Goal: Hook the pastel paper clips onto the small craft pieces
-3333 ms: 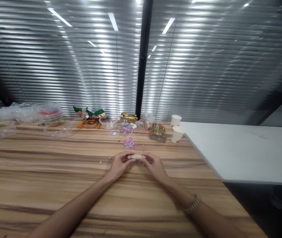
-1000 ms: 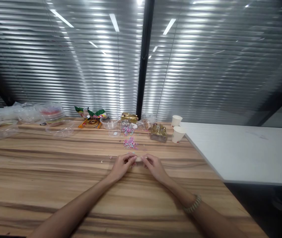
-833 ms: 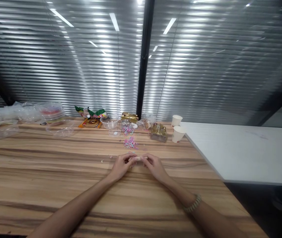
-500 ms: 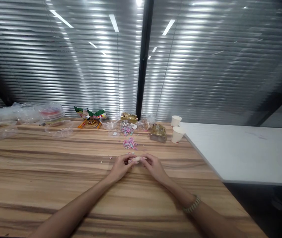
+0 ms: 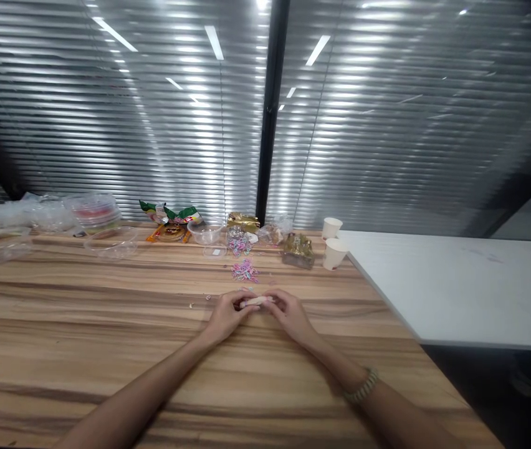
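My left hand [image 5: 226, 315] and my right hand [image 5: 291, 317] meet over the middle of the wooden table [image 5: 106, 349]. Between them they hold a small pale stick-like piece [image 5: 255, 301], pinched at its left end by my left fingers and at its right end by my right fingers. Just beyond the hands lies a loose pile of small pink, purple and teal pieces [image 5: 245, 270]. Behind the pile, more such pieces spill from a clear container [image 5: 237, 240]. A few tiny bits [image 5: 208, 297] are on the wood left of my left hand.
Along the back stand a clear bowl [image 5: 205, 233], snack packets [image 5: 172, 232], a gold-wrapped box [image 5: 298, 251] and two paper cups [image 5: 335, 254]. Stacked plastic lids and bags [image 5: 95, 212] lie at the back left. A white table [image 5: 471, 287] adjoins on the right.
Both hands stay in almost the same place. The fingers have shifted slightly, and more of the pale piece shows between them.
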{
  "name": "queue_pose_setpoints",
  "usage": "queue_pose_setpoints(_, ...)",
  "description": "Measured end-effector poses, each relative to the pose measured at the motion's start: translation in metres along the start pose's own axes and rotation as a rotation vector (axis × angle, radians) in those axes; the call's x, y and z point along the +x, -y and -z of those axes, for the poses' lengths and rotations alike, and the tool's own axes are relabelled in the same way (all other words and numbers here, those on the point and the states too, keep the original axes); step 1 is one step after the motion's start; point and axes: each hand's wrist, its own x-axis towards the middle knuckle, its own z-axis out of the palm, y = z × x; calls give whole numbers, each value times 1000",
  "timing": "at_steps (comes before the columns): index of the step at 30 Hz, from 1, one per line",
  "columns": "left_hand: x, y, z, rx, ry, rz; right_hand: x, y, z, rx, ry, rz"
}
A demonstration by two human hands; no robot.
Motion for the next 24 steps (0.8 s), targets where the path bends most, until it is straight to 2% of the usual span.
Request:
queue_pose_setpoints(9,0,0,1,40,-2,-24,1,-1,-1,5,-6,-8)
queue_pose_setpoints(15,-1,-1,-1,16,-28,47,0,2,0,40,11,-16)
queue_pose_setpoints(24,0,-1,-1,10,-6,72,-1,1,0,-1,29,-14)
